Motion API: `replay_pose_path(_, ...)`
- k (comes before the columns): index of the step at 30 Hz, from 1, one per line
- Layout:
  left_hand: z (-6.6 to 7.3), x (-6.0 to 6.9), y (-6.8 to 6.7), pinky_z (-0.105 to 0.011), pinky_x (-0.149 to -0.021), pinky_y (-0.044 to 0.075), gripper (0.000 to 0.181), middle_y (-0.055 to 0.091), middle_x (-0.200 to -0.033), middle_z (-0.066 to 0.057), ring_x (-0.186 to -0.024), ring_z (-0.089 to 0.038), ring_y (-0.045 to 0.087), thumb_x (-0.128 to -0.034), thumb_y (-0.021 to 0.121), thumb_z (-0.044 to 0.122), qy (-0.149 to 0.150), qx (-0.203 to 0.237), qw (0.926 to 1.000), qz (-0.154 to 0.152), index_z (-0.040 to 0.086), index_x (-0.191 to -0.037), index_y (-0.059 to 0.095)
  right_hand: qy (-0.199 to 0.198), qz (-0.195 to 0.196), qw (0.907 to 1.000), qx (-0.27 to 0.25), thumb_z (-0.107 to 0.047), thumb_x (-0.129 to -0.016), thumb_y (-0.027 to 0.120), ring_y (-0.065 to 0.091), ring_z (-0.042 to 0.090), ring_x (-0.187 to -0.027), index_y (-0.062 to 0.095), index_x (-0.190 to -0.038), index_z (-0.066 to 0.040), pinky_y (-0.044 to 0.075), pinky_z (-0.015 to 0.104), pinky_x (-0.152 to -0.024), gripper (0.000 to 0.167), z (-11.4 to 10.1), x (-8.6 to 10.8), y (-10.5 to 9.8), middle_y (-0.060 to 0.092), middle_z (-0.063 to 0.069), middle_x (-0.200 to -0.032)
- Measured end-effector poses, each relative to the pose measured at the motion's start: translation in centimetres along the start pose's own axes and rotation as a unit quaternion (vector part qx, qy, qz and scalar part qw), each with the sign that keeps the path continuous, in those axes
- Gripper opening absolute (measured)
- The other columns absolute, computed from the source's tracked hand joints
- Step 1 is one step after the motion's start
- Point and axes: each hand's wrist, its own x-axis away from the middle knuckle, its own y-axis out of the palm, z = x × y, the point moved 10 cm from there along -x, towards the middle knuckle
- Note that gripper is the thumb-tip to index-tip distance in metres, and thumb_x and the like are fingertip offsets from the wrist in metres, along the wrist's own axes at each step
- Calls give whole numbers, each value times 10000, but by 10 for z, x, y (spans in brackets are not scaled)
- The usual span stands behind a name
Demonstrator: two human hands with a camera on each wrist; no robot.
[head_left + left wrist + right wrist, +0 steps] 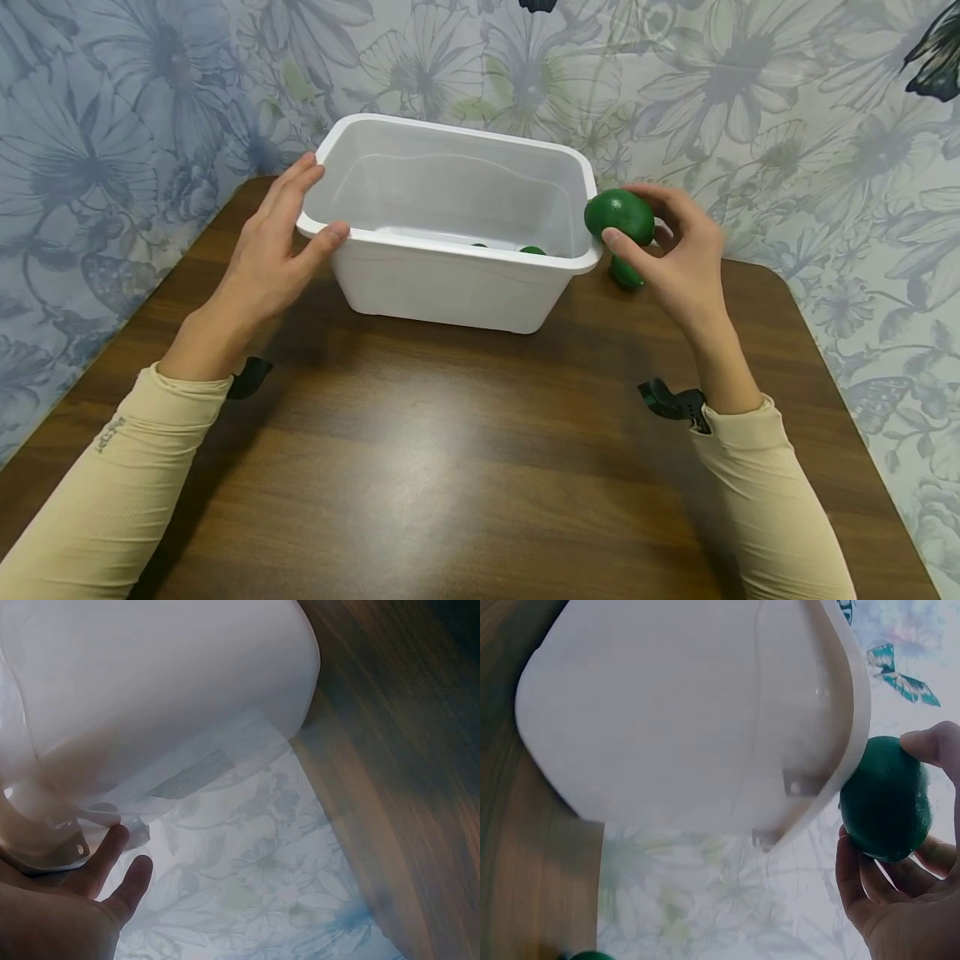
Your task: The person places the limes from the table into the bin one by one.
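A white plastic bin [435, 283] stands at the back of the brown table. My left hand [262, 242] touches its left front corner, thumb on the front rim and straight fingers along the left rim. At the opposite end, my right hand [678, 250] holds a glossy dark green lime [619, 215] between thumb and fingers, right beside the bin's right rim; the right wrist view shows this lime [886, 799] at rim height. Another lime [626, 272] lies on the table below the right hand, partly hidden. Inside the bin, only the tops of green limes [532, 250] show above the front rim.
The wooden table [420, 450] reaches toward me, with its back edge against a flower-patterned wall [750, 150]. Dark wrist mounts stick out from the left cuff [250, 377] and the right cuff [675, 402].
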Motion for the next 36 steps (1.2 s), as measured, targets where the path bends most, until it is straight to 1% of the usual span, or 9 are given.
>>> replay_pose_path(5, -1, 0, -1, -570, -1263, 267, 773, 277, -1733, 77, -1589, -250, 300, -1021, 627, 558, -18, 0, 10000, -9, 164, -1640, 386, -22, -126, 9998, -122, -44, -885, 798, 659, 148, -1081, 684, -1290, 50, 550, 203, -881, 431, -7, -5, 15, 706, 105, -1232)
replay_pose_path(9, -1, 0, -1, -561, -1267, 263, 776, 280, -1734, 68, -1590, -242, 296, -1020, 629, 559, -8, 3, 10000, 0, 159, -1640, 387, -123, -205, 9996, -145, -35, -877, 801, 661, 147, -1079, 684, -1282, 59, 552, 206, -877, 432, -13, -7, 25, 706, 134, -1232)
replay_pose_path(16, -1, 0, 0, -572, -1265, 264, 788, 266, -1737, 76, -1593, -247, 290, -1020, 617, 578, -9, -32, 10000, -46, 167, -1647, 373, -295, -410, 9987, 53, -21, -864, 804, 667, 100, -1065, 680, -1283, 57, 552, 211, -925, 444, -19, -8, 42, 708, 157, -1246)
replay_pose_path(21, -1, 1, -1, -586, -1260, 263, 784, 266, -1738, 69, -1591, -255, 293, -1022, 617, 573, -44, -18, 10000, -50, 172, -1648, 372, -545, -723, 9951, 398, -58, -857, 831, 676, 132, -1034, 698, -1275, 13, 527, 225, -922, 445, -19, -7, 55, 738, 138, -1185)
replay_pose_path(24, -1, -1, 0, -592, -1257, 265, 773, 269, -1736, 74, -1587, -266, 301, -1024, 618, 564, -39, -10, 10000, -38, 170, -1645, 379, -677, -875, 9913, 715, -124, -864, 844, 674, 140, -1036, 708, -1285, -47, 503, 234, -892, 450, -10, -6, 59, 754, 101, -1157)
replay_pose_path(26, -1, 0, -1, -593, -1257, 264, 770, 274, -1736, 65, -1585, -272, 304, -1024, 619, 561, -30, -17, 10000, -17, 167, -1642, 384, -758, -945, 9895, 795, -143, -872, 840, 678, 147, -1041, 714, -1282, -62, 492, 234, -888, 436, -6, -6, 61, 758, 86, -1162)
replay_pose_path(29, -1, 0, -2, -595, -1256, 266, 766, 278, -1737, 57, -1583, -277, 308, -1025, 620, 558, -23, -29, 10000, -8, 166, -1640, 387, -935, -960, 9886, 689, -99, -905, 796, 700, 203, -1062, 726, -1242, -29, 504, 287, -920, 352, -12, -5, 63, 769, 99, -1147)
replay_pose_path(33, -1, 0, -1, -599, -1254, 267, 767, 276, -1739, 52, -1584, -279, 310, -1024, 621, 558, -28, -50, 10000, -30, 164, -1639, 386, -1058, -900, 9888, 553, -22, -936, 728, 714, 269, -1088, 738, -1184, 14, 491, 280, -975, 251, -20, -3, 62, 779, 117, -1109)
replay_pose_path(36, -1, 0, 0, -592, -1256, 268, 767, 277, -1738, 56, -1584, -277, 312, -1024, 623, 555, -4, -64, 10000, -27, 160, -1638, 388, -1022, -847, 9896, 562, -8, -945, 711, 713, 274, -1090, 744, -1177, 13, 484, 258, -981, 235, -20, -1, 61, 781, 116, -1102)
